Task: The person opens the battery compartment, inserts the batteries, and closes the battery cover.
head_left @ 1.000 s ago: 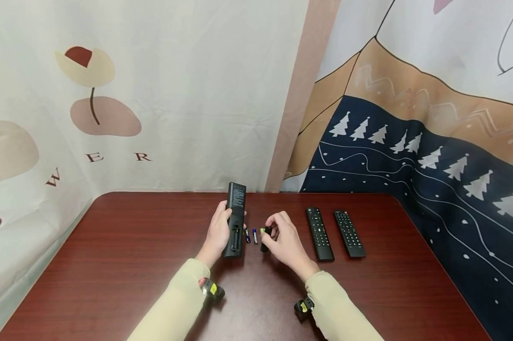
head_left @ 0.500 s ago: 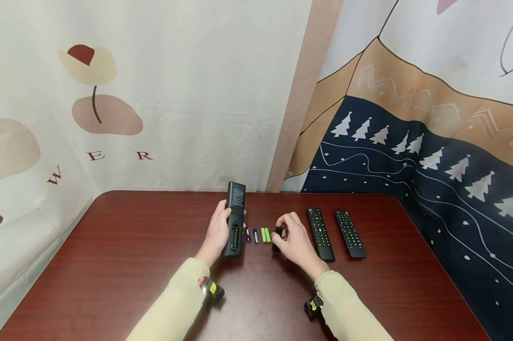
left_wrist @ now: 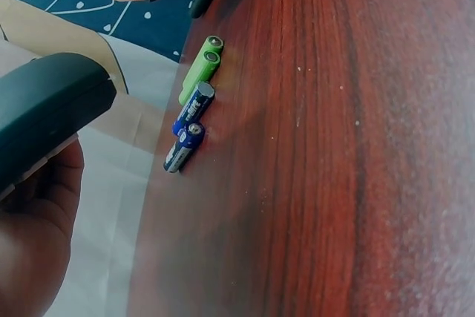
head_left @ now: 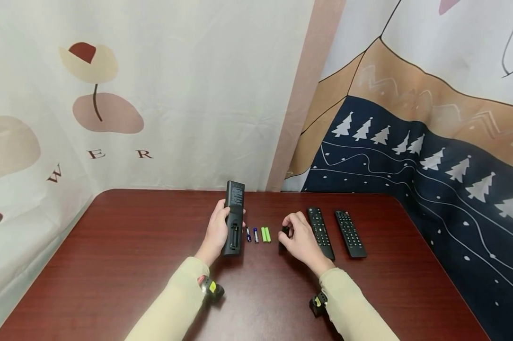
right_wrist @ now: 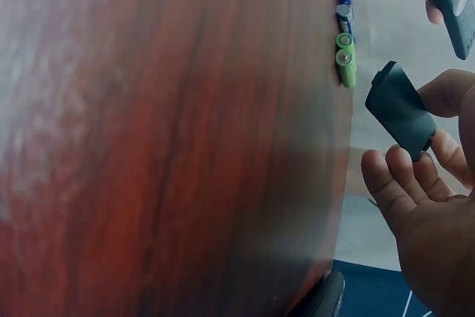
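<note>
While the left hand [head_left: 216, 232] is gripping a black remote [head_left: 235, 199] just below the middle of the head view, the remote's back is facing up and its uncovered battery slot [head_left: 235, 236] is showing in the lower half. Right of it, two blue batteries [head_left: 256, 236] and two green batteries [head_left: 263, 235] are lying in a row on the red-brown surface [head_left: 111, 260]. Farther right, the right hand [head_left: 301, 241] is pinching a small black cover [head_left: 284, 239]. Two more remotes [head_left: 350, 234] are lying face up at right of centre, the nearer one partly behind that hand.

In the left wrist view, the left hand is curling under the remote at the left edge. The four batteries are lying left of centre, and at the top edge the right hand is holding the cover, which is showing edge-on.

In the right wrist view, the cover is sitting between the thumb and fingers at the right, apart from the surface. The batteries are lying above it, toward the upper right, and the left hand is holding the remote in the upper right corner.
</note>
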`<state>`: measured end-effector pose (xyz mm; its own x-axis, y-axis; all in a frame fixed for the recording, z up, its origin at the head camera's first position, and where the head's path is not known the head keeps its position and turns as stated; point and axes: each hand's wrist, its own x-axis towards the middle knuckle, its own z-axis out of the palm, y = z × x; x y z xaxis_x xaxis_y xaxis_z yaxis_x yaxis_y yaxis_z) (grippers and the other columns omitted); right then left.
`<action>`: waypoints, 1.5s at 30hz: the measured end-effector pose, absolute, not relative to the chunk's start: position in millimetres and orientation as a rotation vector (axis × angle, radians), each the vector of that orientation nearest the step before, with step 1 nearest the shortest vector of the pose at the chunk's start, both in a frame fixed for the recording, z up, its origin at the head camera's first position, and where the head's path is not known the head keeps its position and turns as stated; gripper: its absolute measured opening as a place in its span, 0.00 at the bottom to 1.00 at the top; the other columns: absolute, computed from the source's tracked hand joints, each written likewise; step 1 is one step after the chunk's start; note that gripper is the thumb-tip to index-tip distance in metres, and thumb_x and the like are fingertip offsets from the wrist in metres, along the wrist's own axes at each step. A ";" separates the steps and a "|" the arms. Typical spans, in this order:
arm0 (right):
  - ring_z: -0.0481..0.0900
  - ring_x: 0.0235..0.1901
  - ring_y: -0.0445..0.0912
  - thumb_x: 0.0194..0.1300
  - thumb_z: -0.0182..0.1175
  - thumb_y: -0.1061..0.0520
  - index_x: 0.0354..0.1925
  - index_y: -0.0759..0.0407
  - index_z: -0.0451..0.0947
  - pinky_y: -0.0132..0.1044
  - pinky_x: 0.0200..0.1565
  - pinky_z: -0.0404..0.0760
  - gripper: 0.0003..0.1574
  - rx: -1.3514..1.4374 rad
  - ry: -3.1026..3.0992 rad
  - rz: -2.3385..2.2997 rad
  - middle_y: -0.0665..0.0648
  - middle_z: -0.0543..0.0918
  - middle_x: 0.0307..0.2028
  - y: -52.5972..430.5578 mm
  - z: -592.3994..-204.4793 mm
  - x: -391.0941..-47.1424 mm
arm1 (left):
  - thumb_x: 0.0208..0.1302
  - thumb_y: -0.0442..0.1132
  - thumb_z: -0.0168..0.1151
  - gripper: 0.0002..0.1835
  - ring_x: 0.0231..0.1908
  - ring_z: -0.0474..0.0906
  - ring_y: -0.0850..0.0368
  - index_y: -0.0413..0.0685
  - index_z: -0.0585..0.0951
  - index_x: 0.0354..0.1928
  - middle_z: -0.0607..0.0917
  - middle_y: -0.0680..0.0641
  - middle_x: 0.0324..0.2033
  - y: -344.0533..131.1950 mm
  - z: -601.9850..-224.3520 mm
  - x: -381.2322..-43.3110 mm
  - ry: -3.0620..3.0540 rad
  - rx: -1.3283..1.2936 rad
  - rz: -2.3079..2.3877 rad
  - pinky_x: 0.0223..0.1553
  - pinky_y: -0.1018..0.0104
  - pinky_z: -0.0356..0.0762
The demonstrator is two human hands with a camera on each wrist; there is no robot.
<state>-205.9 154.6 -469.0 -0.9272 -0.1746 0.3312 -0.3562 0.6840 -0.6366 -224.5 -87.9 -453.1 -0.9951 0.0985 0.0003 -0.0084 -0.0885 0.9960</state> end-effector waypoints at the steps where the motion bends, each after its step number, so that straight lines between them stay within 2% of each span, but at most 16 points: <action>1: 0.71 0.30 0.42 0.59 0.68 0.63 0.39 0.56 0.74 0.34 0.35 0.74 0.13 0.427 -2.655 1.070 0.53 0.71 0.38 155.3 -469.5 -206.3 | 0.80 0.41 0.28 0.24 0.45 0.82 0.37 0.48 0.64 0.70 0.78 0.30 0.61 -88.3 -453.3 -224.4 2.069 0.100 2.263 0.40 0.61 0.80; 10: 0.70 0.28 0.39 0.56 0.69 0.64 0.38 0.57 0.74 0.35 0.34 0.74 0.14 0.451 -2.673 0.977 0.53 0.71 0.36 161.2 -475.9 -209.7 | 0.81 0.42 0.28 0.24 0.46 0.82 0.36 0.49 0.64 0.70 0.78 0.31 0.61 -91.3 -455.8 -225.2 2.076 0.087 2.249 0.39 0.61 0.79; 20: 0.70 0.30 0.42 0.56 0.67 0.65 0.37 0.57 0.74 0.37 0.37 0.74 0.13 0.434 -2.759 0.953 0.54 0.71 0.37 163.8 -475.6 -210.8 | 0.81 0.41 0.28 0.24 0.43 0.83 0.38 0.48 0.64 0.71 0.78 0.30 0.59 -93.8 -455.4 -225.0 2.065 0.107 2.278 0.39 0.63 0.81; 28: 0.75 0.39 0.50 0.58 0.67 0.62 0.38 0.57 0.74 0.46 0.46 0.79 0.12 0.376 -2.854 0.865 0.57 0.73 0.40 162.4 -475.5 -212.8 | 0.80 0.40 0.28 0.22 0.41 0.83 0.43 0.44 0.65 0.67 0.78 0.30 0.59 -95.5 -457.6 -225.8 2.054 0.111 2.292 0.36 0.62 0.80; 45: 0.77 0.34 0.50 0.62 0.67 0.60 0.40 0.58 0.73 0.47 0.41 0.81 0.12 0.245 -3.010 0.765 0.59 0.73 0.41 154.6 -473.4 -216.3 | 0.80 0.40 0.28 0.22 0.40 0.83 0.43 0.43 0.65 0.67 0.78 0.29 0.58 -95.8 -458.1 -226.9 2.054 0.116 2.304 0.36 0.63 0.79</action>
<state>-216.3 154.6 -473.4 -0.9873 -0.1456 0.0642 -0.1586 0.8669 -0.4726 -226.9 -95.8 -458.1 -0.9958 0.0896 0.0208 0.0104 -0.1148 0.9933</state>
